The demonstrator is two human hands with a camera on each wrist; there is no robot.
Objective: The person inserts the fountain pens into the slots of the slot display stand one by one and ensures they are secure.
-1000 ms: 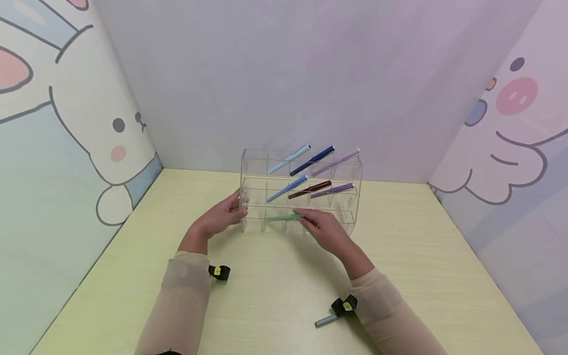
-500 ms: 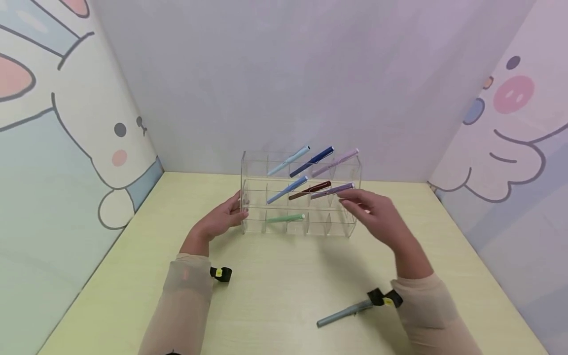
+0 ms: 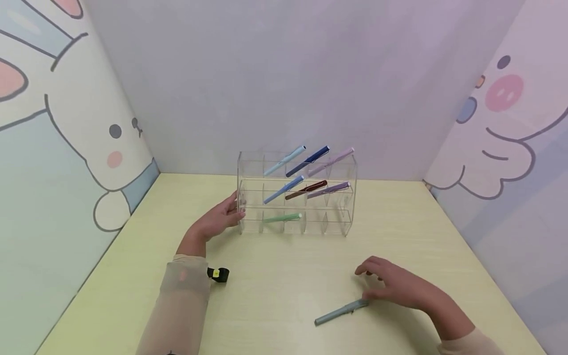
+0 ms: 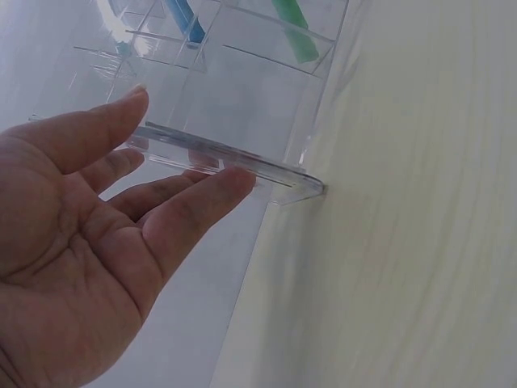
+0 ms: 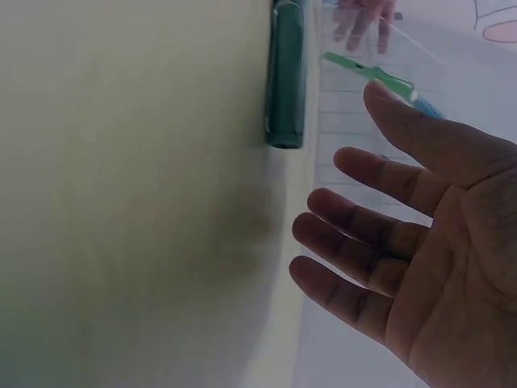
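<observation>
A clear acrylic pen rack (image 3: 293,209) stands toward the back of the table. My left hand (image 3: 218,218) grips its left side panel, with thumb and fingers on either side of the panel's edge (image 4: 234,152). A light green pen (image 3: 282,218) lies on the bottom tier. My right hand (image 3: 395,283) hovers near the front right with fingers apart and loosely bent, holding nothing. Beneath its thumb lies a grey-green pen (image 3: 339,312) on the table; the right wrist view shows one end of this pen (image 5: 286,89) beyond the fingertips.
The rack's top tier bears a pale blue pen (image 3: 285,160), a dark blue pen (image 3: 308,161) and a lilac pen (image 3: 331,162). On the middle tier are a blue pen (image 3: 284,190), a dark red pen (image 3: 306,190) and a purple pen (image 3: 329,190). Walls enclose the table.
My right hand has let go of the light green pen on the bottom tier and moved right and toward me, over the grey-green pen. The left hand stays at the rack's side.
</observation>
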